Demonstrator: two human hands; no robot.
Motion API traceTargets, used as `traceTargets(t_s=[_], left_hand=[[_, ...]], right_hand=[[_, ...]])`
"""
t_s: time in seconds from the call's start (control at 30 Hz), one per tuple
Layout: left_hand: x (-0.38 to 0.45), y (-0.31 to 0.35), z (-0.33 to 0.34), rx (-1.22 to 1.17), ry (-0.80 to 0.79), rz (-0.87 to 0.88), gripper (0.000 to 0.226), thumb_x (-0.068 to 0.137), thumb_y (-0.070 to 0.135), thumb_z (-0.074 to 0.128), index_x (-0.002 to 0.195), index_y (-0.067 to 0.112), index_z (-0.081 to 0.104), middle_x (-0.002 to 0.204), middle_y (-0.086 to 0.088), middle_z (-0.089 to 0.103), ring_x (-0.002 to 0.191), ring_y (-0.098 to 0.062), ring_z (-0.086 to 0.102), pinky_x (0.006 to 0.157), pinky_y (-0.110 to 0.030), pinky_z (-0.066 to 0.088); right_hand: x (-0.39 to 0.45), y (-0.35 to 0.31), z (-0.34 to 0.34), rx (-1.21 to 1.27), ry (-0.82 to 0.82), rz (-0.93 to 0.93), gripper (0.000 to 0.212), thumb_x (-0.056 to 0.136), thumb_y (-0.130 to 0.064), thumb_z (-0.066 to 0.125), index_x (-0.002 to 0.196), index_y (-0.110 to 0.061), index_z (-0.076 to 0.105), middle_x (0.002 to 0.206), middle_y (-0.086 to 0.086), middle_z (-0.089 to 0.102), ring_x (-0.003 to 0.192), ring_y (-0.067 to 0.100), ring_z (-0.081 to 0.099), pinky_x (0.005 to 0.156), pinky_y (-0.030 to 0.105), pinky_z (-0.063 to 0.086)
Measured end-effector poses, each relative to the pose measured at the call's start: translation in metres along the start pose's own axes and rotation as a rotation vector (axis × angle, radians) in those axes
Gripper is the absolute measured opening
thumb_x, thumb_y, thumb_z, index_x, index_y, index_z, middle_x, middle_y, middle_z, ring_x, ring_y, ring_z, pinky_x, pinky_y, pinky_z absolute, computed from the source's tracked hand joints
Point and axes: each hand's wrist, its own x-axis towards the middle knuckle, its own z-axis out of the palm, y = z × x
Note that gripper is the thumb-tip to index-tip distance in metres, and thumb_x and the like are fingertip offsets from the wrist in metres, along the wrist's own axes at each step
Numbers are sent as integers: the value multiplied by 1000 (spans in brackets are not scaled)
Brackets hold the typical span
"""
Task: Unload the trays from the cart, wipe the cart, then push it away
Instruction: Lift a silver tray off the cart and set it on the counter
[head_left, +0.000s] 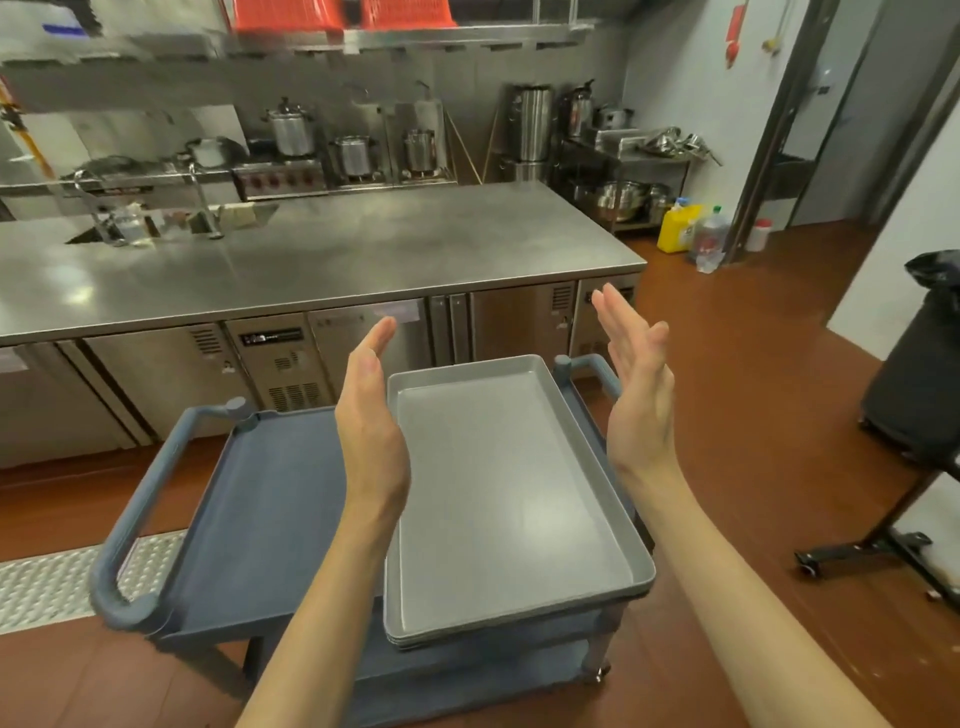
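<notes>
Blue-grey cart on red-brown floor, stack of grey trays on its top shelf's right side

Both bare arms reach forward from the bottom of the view. The left hand and the right hand are held up with fingers straight, palms facing each other, well apart, holding nothing.

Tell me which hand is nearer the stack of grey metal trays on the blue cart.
Left. The left hand hovers open at the tray stack's left rim; the right hand is raised, open, beyond the right rim.
</notes>
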Motion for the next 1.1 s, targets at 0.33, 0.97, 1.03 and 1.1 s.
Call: traceTargets(t_s=[0.33, 0.97, 1.03, 1.1], left_hand=[[62, -85, 27, 12, 23, -129, 52, 107, 44, 25, 146, 24, 53, 148, 12, 57, 141, -4, 47, 124, -40, 31], [17, -246, -30, 655, 13, -496, 42, 104, 30, 54, 142, 13, 54, 132, 0, 60, 124, -18, 56, 103, -38, 48], [17, -261, -36, 831, -25, -533, 44, 101, 29, 58, 141, 10, 52, 130, -8, 58, 120, -28, 54, 94, -46, 50], [16, -272, -39, 955, -91, -601, 47, 100, 31, 60, 140, 8, 50, 131, -13, 57, 119, -32, 54, 90, -47, 51]], right_hand=[[59, 64, 20, -18, -5, 148, 66, 98, -66, 14, 151, -43, 45, 151, -27, 49, 137, -14, 42, 96, -6, 29], [38, 240, -22, -617, -11, 241, 38, 99, -32, 65, 134, -20, 58, 118, 3, 54, 106, 25, 55, 88, 48, 53], [36, 254, -29, -770, -68, 249, 40, 98, -24, 68, 133, -11, 57, 115, 9, 56, 103, 29, 53, 78, 43, 46], [34, 266, -34, -887, -140, 313, 41, 97, -20, 69, 134, -8, 55, 118, 14, 57, 106, 33, 53, 76, 38, 39]])
